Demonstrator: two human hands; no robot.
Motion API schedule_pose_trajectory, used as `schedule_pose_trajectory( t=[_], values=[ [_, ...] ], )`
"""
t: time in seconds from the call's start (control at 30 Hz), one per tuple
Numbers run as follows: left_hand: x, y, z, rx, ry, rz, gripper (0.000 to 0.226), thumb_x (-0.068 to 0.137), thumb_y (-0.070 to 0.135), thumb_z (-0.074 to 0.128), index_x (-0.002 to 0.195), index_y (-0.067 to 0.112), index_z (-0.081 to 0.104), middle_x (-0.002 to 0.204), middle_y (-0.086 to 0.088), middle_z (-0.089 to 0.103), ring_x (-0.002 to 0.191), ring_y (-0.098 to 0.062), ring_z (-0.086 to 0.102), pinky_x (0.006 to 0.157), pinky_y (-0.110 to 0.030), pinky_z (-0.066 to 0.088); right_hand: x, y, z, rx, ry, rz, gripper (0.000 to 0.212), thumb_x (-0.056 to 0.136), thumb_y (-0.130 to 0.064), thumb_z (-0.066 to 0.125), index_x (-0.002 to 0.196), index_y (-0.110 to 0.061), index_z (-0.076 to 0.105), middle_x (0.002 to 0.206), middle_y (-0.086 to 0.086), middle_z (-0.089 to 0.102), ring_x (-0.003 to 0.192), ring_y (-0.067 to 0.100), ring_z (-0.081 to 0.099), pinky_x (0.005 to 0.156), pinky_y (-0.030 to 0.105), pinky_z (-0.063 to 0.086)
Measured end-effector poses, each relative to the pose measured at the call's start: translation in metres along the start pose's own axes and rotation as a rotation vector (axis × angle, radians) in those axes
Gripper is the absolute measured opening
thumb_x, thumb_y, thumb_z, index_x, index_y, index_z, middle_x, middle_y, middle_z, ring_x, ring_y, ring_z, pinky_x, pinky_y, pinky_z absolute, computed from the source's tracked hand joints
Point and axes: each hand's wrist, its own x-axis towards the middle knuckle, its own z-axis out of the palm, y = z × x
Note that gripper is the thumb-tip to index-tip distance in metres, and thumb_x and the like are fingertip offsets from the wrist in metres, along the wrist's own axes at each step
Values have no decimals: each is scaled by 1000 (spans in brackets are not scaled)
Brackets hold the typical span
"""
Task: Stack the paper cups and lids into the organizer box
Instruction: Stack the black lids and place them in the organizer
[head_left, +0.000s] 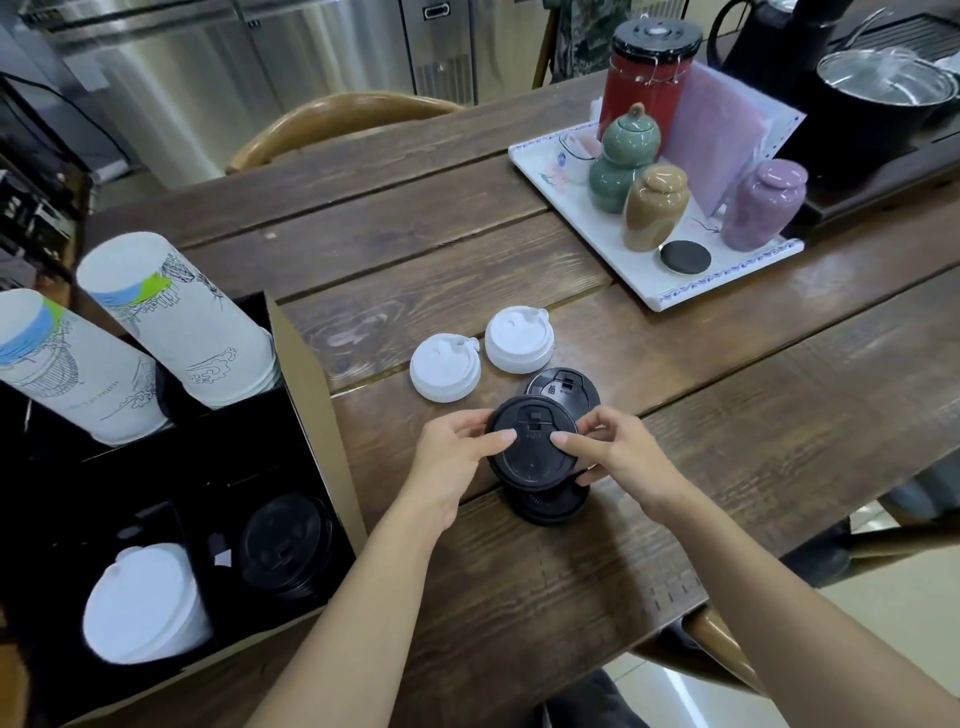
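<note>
I have a black lid pinched between both hands: my left hand grips its left rim, thumb on top, and my right hand grips the right rim the same way. It sits lifted just above another black lid on the table, and a third lies just behind it, partly covered.

Most of the job looks done. The box on my left already has two stacks of cups leaning in its far compartments, a pile of white lids in the near left one and a pile of black lids in the near right one.

Left on the table are the black lids under my hands and two white lids lying side by side, touching or nearly so. I think there are just three black ones loose, but the lower one is dark and half hidden, so it may be more than one nested. I judge I am gathering the black ones into a stack before they go into the near right compartment; the white pair comes after.
</note>
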Motion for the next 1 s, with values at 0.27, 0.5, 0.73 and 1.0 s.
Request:
schedule_pose_trajectory(
  t=[0.27,0.5,0.73,1.0],
  values=[
    [3,-11,19,98,107,-56,32,76,23,75,105,12,66,100,-5,69,93,-19,66,80,-39,57,-9,13,-13,-129,-15,54,35,78,-35,71,77,-6,51,53,9,64,48,22,64,44,28,47],
    [3,-32,25,191,126,-60,9,77,21,74,84,17,71,88,-4,73,88,-24,69,77,-42,58,-8,31,-14,-251,-65,139,36,78,-41,69,73,-10,51,50,4,63,44,18,63,39,25,46],
    [5,-42,30,229,168,-114,17,81,30,69,92,17,66,102,-3,68,93,-18,62,72,-37,57,-7,39,-9,-317,1,126,37,76,-50,66,79,-15,53,66,6,64,54,17,62,41,29,51],
    [6,-35,36,160,52,-287,16,78,16,73,85,15,58,93,-1,63,93,-19,60,77,-39,53,-6,34,-8,-165,-88,98,11,87,-31,62,85,-26,71,54,-20,65,55,-4,58,47,8,43]
  ],
)
